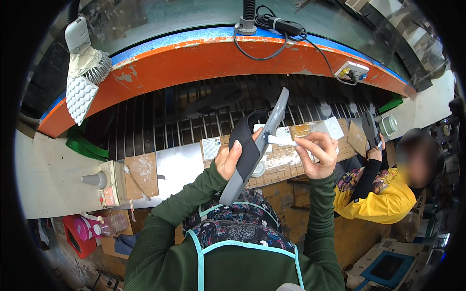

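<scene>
My left hand (228, 159) grips a slide sandal (236, 185) with a grey sole and a dark upper strap. The sandal is tilted up on its edge, its sole facing right. In my right hand (320, 157), a slim white stick-like applicator (283, 141) is pinched between thumb and fingers. Its tip meets the sole around the middle, where a shiny wet-looking patch shows; the tip's exact kind is too small to tell. Below the sandal, a round white container (259, 169) is partly hidden by it.
A cardboard-covered ledge (286, 167) carries a white box (330, 128) and an amber block (302, 130). Beyond lie metal rollers (170, 126) with a dark sandal (213, 100), under an orange beam (194, 58). At right, a person in yellow (381, 201) holds another sandal (370, 127).
</scene>
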`<state>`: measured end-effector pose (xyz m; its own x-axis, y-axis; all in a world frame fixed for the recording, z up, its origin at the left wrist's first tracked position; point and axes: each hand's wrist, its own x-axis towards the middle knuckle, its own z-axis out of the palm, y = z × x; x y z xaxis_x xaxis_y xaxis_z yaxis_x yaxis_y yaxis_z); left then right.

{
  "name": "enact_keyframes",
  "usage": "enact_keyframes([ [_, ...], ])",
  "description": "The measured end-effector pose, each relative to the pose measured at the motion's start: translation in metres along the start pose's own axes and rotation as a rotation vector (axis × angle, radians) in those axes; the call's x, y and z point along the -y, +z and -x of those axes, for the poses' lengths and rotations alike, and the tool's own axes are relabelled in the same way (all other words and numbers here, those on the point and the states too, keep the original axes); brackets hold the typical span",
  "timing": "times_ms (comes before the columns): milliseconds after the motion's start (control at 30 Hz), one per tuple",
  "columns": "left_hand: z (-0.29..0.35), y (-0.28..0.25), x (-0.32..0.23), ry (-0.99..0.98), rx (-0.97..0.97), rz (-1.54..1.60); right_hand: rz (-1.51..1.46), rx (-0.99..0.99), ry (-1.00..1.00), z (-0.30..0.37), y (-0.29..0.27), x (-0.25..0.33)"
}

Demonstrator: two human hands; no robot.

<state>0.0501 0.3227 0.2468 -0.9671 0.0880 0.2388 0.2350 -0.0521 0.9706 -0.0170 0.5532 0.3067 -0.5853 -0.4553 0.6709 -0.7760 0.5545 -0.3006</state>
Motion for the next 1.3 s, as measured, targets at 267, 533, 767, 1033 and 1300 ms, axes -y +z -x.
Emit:
enact_keyframes([
  [267,-0.003,-0.003,0.002,-0.063,0.068,0.145,-0.006,0.016,-0.011,0.001,0.003,0.003],
  [533,-0.007,0.005,0.009,0.030,-0.021,0.104,-0.015,0.054,-0.012,0.003,0.005,0.004],
  [767,-0.004,0.018,0.011,-0.193,0.016,0.951,-0.552,-0.106,0.213,0.003,0.023,-0.002],
  [1033,-0.002,0.015,0.014,-0.326,0.041,1.330,-0.106,0.041,0.184,0.011,0.012,0.019],
  [1300,0.004,0.014,0.010,-0.431,0.064,1.471,-0.253,-0.214,0.443,0.006,-0.002,0.006],
])
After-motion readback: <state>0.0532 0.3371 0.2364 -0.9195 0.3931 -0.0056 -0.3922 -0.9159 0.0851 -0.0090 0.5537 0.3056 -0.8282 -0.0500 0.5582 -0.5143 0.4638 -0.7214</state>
